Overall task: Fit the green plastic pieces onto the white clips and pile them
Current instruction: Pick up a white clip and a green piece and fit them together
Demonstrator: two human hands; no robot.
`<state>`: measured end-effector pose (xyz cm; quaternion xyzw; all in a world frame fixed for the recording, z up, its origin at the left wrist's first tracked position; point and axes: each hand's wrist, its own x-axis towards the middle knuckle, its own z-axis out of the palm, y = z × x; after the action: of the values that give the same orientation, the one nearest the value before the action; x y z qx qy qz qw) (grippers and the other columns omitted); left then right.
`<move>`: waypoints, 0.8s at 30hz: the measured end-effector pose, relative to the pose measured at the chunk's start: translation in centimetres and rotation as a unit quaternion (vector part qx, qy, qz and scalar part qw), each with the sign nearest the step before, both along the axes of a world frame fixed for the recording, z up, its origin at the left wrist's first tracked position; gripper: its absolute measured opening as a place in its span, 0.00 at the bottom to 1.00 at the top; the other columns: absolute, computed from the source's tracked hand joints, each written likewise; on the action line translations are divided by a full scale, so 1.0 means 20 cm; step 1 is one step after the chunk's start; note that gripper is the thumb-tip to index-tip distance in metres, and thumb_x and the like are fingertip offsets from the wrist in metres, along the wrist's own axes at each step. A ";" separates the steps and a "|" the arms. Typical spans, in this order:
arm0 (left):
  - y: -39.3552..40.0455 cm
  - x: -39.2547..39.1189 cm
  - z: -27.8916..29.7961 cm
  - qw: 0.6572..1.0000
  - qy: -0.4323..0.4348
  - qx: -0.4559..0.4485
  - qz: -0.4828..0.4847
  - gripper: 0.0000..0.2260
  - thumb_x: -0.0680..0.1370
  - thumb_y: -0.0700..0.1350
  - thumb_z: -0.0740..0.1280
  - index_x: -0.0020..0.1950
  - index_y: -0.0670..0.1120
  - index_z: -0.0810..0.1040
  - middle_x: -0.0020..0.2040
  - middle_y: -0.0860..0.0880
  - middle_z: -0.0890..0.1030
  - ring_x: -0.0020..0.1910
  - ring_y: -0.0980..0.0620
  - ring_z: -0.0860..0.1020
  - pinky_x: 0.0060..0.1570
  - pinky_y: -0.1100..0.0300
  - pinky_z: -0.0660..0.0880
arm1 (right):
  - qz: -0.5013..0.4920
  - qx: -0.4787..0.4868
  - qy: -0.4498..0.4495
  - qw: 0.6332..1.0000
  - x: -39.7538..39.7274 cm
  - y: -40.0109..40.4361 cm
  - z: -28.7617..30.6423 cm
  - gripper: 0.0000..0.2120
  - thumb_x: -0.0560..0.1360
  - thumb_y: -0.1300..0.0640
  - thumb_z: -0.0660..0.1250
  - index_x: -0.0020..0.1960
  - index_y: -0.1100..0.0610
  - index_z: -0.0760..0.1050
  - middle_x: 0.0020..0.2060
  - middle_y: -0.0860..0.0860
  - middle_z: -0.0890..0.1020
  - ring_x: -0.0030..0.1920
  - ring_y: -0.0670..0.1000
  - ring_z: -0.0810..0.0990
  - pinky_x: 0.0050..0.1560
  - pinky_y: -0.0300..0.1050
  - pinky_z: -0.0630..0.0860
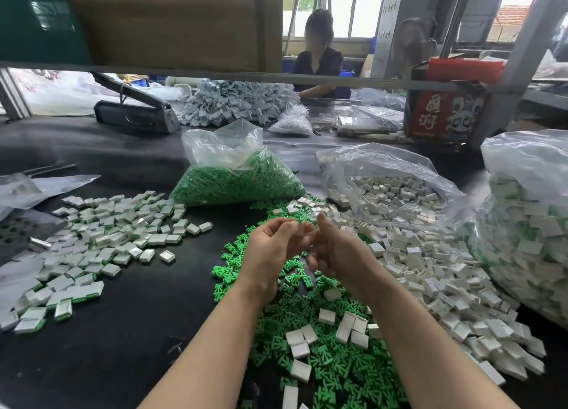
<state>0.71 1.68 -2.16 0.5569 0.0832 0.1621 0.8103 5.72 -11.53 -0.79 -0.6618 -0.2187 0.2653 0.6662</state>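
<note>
Both hands meet above the middle of the black table point(129, 331). The left hand point(270, 248) and right hand point(335, 255) are curled in, fingertips pinched around something small and pale – too blurred to say what exactly. Under them lie loose green pieces point(332, 365), with loose white clips point(430, 270) spreading off toward 3 o'clock. At 9 o'clock sits the pile of finished clips point(116, 233), green edges showing. At 12 o'clock, a clear bag of green pieces point(236, 181); at 1 o'clock, an open bag of white clips point(390, 187). At 3 o'clock a big bag of assembled ones point(528, 224) – cut off by the frame edge.
</note>
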 end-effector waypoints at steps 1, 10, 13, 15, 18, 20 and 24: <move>0.03 0.00 0.00 1.000 0.014 -0.007 0.020 0.05 0.80 0.40 0.66 0.47 0.41 0.80 0.46 0.41 0.86 0.43 0.47 0.85 0.41 0.59 0.80 | -0.030 -0.023 -0.011 0.999 0.01 -0.01 0.01 0.25 0.82 0.44 0.54 0.44 0.63 0.77 0.26 0.53 0.76 0.24 0.47 0.69 0.25 0.38 0.61; 0.42 -0.10 0.06 0.920 0.045 -0.334 0.202 0.09 0.83 0.43 0.62 0.47 0.41 0.76 0.31 0.48 0.84 0.30 0.56 0.83 0.31 0.64 0.81 | -0.170 -0.294 -0.279 0.898 0.09 -0.11 0.00 0.07 0.78 0.53 0.67 0.43 0.55 0.78 0.36 0.51 0.82 0.34 0.50 0.79 0.40 0.49 0.79; 0.52 -0.12 0.05 0.893 0.039 -0.375 0.246 0.12 0.85 0.43 0.55 0.48 0.41 0.75 0.29 0.48 0.83 0.39 0.56 0.85 0.45 0.64 0.81 | -0.146 -0.373 -0.314 0.861 0.10 -0.13 0.02 0.03 0.75 0.53 0.70 0.44 0.52 0.80 0.38 0.48 0.82 0.32 0.45 0.76 0.38 0.45 0.79; 0.58 -0.13 0.04 0.884 0.040 -0.382 0.266 0.15 0.86 0.43 0.51 0.51 0.39 0.75 0.41 0.48 0.84 0.56 0.55 0.82 0.58 0.64 0.76 | -0.101 -0.390 -0.282 0.871 0.10 -0.14 0.04 0.02 0.73 0.55 0.72 0.42 0.50 0.80 0.39 0.46 0.82 0.35 0.45 0.77 0.44 0.46 0.81; 0.62 -0.15 0.04 0.865 -0.001 -0.418 0.277 0.17 0.86 0.44 0.47 0.59 0.39 0.73 0.60 0.47 0.81 0.61 0.54 0.79 0.57 0.62 0.77 | -0.030 -0.423 -0.259 0.868 0.09 -0.14 0.06 0.05 0.71 0.53 0.75 0.44 0.49 0.81 0.42 0.44 0.83 0.41 0.45 0.81 0.50 0.47 0.82; 0.61 -0.16 0.04 0.853 -0.039 -0.438 0.281 0.18 0.86 0.46 0.46 0.71 0.40 0.65 0.60 0.43 0.79 0.59 0.50 0.81 0.55 0.58 0.78 | -0.016 -0.434 -0.266 0.861 0.09 -0.14 0.06 0.06 0.70 0.52 0.76 0.46 0.48 0.81 0.43 0.45 0.83 0.43 0.46 0.82 0.50 0.49 0.82; 0.55 -0.16 0.07 0.877 -0.045 -0.433 0.204 0.15 0.86 0.49 0.53 0.63 0.39 0.69 0.53 0.39 0.82 0.46 0.48 0.84 0.45 0.58 0.82 | -0.007 -0.430 -0.304 0.850 0.09 -0.14 0.04 0.03 0.72 0.53 0.74 0.44 0.49 0.80 0.41 0.46 0.83 0.41 0.47 0.82 0.47 0.48 0.83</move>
<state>-2.49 12.76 -0.79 0.1133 0.2206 0.2966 0.9222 7.46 -14.38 0.08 -0.9312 -0.2696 0.1138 0.2172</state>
